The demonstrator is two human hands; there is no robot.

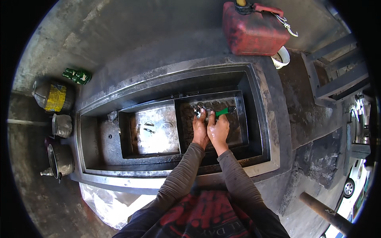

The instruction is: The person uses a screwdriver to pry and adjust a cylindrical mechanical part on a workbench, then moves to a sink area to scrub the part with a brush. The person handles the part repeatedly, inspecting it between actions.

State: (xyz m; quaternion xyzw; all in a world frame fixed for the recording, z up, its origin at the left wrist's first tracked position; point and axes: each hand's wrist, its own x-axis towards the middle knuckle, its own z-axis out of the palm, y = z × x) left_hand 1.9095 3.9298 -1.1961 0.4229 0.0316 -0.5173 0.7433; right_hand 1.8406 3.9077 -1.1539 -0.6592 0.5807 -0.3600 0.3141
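Both my hands are low over the right compartment of a dark metal wash basin (176, 123), close together with wet skin. My right hand (218, 131) is closed around a tool with a green handle (225, 112) and black end, which points to the right; its working end is hidden by my fingers. Beside it, my left hand (201, 129) has its fingers drawn together at something dark and wet that I cannot make out. Dark liquid covers the compartment floor. In the brighter left compartment lie a few small metal pieces (149, 127).
A red jerrycan (254, 31) stands behind the basin at right, near a white bucket (281, 58). Green bottles (77, 75), a metal container with a yellow label (55, 97) and pots (61, 160) line the left. Clear plastic sheeting (105, 204) hangs at the front.
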